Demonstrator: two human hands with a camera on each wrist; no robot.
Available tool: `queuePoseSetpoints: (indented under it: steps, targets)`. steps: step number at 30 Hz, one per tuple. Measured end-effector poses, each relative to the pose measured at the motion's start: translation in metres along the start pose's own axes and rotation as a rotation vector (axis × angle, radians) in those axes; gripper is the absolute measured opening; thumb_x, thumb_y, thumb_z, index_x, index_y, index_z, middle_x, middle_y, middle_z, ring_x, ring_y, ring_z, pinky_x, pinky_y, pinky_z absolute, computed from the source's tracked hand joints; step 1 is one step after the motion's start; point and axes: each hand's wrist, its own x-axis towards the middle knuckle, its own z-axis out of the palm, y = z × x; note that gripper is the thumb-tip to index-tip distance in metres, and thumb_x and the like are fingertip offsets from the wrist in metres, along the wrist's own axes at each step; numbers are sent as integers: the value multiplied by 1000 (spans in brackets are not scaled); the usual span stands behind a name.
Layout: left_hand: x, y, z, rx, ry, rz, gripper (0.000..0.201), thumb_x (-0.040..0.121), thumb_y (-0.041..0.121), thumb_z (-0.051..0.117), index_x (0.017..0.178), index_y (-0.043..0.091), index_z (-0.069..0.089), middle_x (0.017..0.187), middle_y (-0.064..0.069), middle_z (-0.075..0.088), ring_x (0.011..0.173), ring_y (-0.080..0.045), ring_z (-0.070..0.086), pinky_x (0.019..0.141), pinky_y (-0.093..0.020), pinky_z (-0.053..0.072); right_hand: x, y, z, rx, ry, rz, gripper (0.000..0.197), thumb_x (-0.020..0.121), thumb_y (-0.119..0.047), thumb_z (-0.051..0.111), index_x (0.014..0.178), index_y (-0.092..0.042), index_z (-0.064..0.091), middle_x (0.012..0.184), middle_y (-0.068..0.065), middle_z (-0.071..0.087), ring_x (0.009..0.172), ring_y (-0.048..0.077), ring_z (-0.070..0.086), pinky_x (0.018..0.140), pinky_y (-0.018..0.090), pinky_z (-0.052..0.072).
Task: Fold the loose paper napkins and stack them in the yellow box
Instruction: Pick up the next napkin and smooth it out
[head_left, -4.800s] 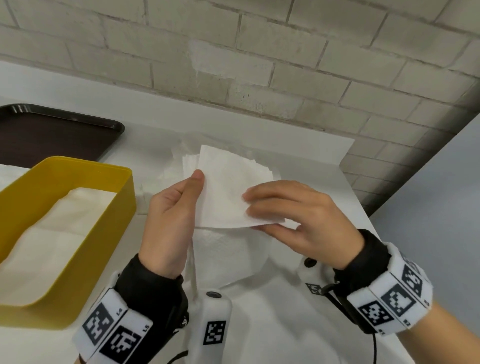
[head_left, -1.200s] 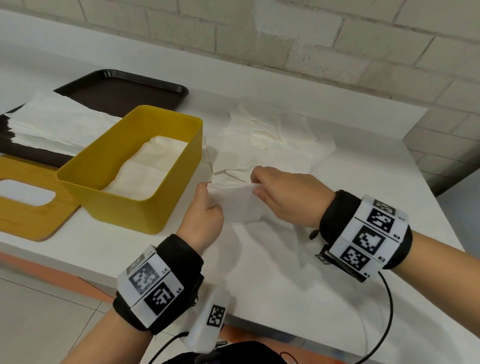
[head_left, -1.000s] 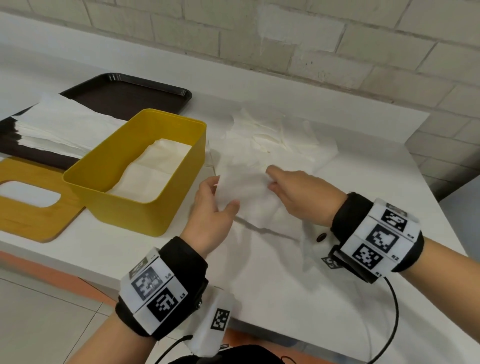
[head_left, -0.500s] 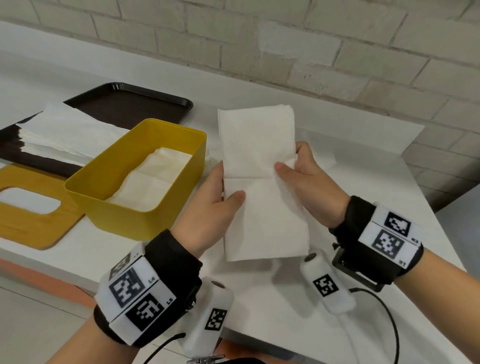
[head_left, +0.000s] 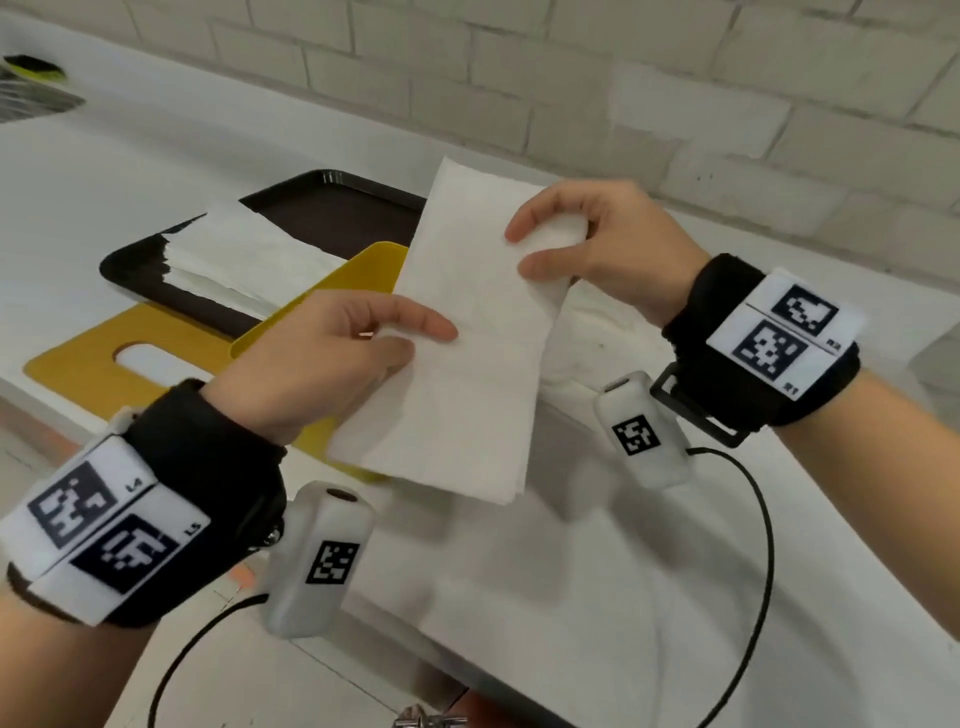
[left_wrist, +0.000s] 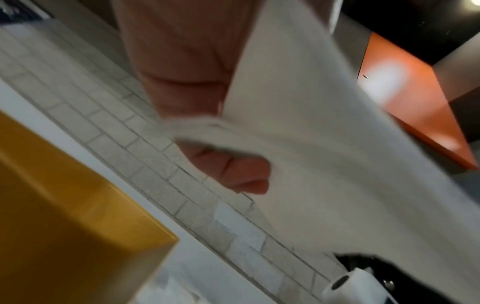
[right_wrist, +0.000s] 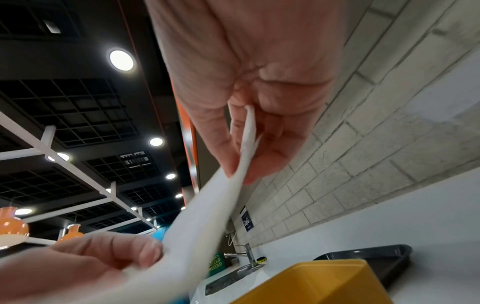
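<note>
Both hands pinch one folded napkin (head_left: 467, 332) held above the counter: left hand (head_left: 311, 358) on its left edge, right hand (head_left: 597, 244) at the top-right corner. Yellow box (right_wrist: 324, 286) sits behind/below it. Wrist tags read L4, L5, R1; wall sign too small to read.

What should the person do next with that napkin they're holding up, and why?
Probably lower it into the yellow box. The napkin already looks folded, pinched in the air by the left hand and right hand, with the box just beneath it.
</note>
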Motion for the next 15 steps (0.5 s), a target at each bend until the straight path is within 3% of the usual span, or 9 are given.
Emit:
queuePoseSetpoints:
  steps: [2,5,7,9,12,15]
  targets:
    - [3,2,-16,41,21,-26,25,80,5,63,88,27,72,98,-2,72,84,-18,65,78,-29,54,17,-2,7,-62,45,-21,18,74,0,71,79,-17,65,80,-13,60,73,-5,54,73,8,42]
    - [9,1,-38,133,58,-75,32,67,14,68,94,32,68,105,-3,70,85,-21,66,78,-29,55,46,3,19,-179,35,-19,18,75,-4,71,79,-20,65,84,-10,60,83,1,53,73,8,38]
    - [14,0,-50,213,93,-99,31,76,6,70,95,31,67,105,-3,68,83,-20,65,73,-24,55,64,10,29,-285,16,3,18,77,-4,68,87,-20,67,99,-3,59,92,7,52,76,12,35]
    - [23,-4,-57,368,144,-115,29,84,2,62,98,27,66,107,-4,64,87,-21,62,70,-19,52,78,18,40,-386,-5,27,22,80,-3,64,95,-18,69,114,2,59,101,13,54,77,12,35]
    - [39,-15,-59,731,151,-161,32,85,4,59,109,25,65,117,-5,54,97,-20,52,81,-21,37,93,27,58,-522,-115,65,28,84,-2,58,105,-17,68,129,3,53,115,17,52,81,14,36]
    - [52,-29,-51,879,50,-298,44,84,-1,55,120,24,59,131,-7,47,117,-25,46,94,-28,38,103,34,76,-710,-326,138,32,87,-3,56,116,-14,64,130,7,54,113,22,53,82,18,38]
